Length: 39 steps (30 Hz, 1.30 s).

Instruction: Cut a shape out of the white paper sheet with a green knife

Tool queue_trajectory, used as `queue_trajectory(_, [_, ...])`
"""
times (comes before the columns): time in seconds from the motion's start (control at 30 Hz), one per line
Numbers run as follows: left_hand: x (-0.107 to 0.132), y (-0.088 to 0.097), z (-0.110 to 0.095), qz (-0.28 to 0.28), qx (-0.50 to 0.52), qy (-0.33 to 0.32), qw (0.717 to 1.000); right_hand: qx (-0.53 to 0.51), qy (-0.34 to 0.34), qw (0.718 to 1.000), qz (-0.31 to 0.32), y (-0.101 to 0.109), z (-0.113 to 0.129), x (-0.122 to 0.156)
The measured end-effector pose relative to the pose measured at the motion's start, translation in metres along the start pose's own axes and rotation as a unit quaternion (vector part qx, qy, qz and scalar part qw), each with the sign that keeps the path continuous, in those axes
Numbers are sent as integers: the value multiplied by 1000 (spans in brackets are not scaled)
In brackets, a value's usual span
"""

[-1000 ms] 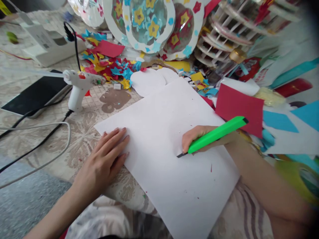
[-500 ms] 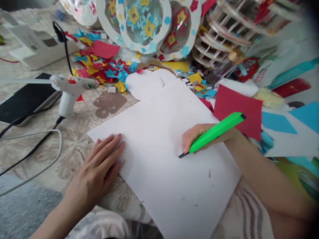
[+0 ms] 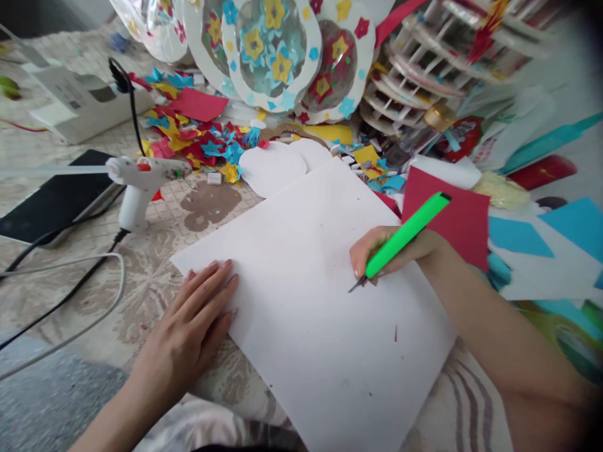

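Observation:
A large white board or sheet (image 3: 301,251) lies at an angle on the patterned tablecloth in front of me, with a few dark specks and a small red sliver on it. In my right hand (image 3: 374,251) is a green utility knife (image 3: 400,238), its dark blade pointing down and left at the sheet; whether the tip touches cannot be made out. My left hand (image 3: 195,317) lies flat with fingers stretched over the sheet's left edge. White rounded paper shapes (image 3: 271,166) lie partly under the sheet's far edge.
A white glue gun (image 3: 134,188) with cords stands at left beside a dark flat device (image 3: 61,194). Colourful paper scraps (image 3: 202,138) heap behind. Flower-decorated white frames (image 3: 273,50) and a tiered white structure (image 3: 414,69) stand at the back. Red paper (image 3: 447,213) lies right.
The knife has turned a little steeper in my right hand, and its blade now shows longer and thinner. My left hand stays on the sheet's edge. The view has shifted slightly.

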<state>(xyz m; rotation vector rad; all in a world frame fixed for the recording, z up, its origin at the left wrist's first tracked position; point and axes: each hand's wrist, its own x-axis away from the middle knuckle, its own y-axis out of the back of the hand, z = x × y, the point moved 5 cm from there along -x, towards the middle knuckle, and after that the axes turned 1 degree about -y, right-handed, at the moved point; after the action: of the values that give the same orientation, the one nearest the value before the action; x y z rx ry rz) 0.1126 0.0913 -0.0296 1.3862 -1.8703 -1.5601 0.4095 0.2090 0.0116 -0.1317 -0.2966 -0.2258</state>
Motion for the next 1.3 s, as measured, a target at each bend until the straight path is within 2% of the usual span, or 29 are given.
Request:
queue_trajectory(0.1, [0,1,-1,-3,-1,2,1000,-12,82,981,-177,1,-3,10])
queue_trajectory(0.2, [1,4,-2,-7,12,7,1000,-5,107,921,-375,-7,-15,23])
queue_trajectory(0.27, [2,7,-3,-15,22,7,1000,-4,109,889,-444,-23,-23,31])
queue_trajectory(0.47, [-3,13,3,-42,20,4,999,5,101,865,-492,-83,-44,47])
queue_trajectory(0.63, [-17,14,10,-54,-2,20,998,-16,79,839,-538,-108,-76,62])
queue_trajectory(0.77, [-34,9,1,-33,5,-6,999,-14,69,806,-588,-110,-88,64])
queue_trajectory(0.9, [-47,-1,-13,25,-6,-34,999,-52,80,777,-622,-105,-87,61])
queue_trajectory(1.0, [-48,-12,-23,70,-46,-74,994,-87,86,782,-611,-102,-86,61])
queue_trajectory(1.13, [-44,-19,-30,70,-100,-90,988,-133,94,802,-575,-99,-87,62])
queue_trajectory(1.2, [-44,-19,-31,63,-115,-90,987,-153,112,796,-575,-97,-86,63])
queue_trajectory(1.3, [-44,-17,-34,53,-130,-95,986,-156,111,772,-607,-94,-81,63])
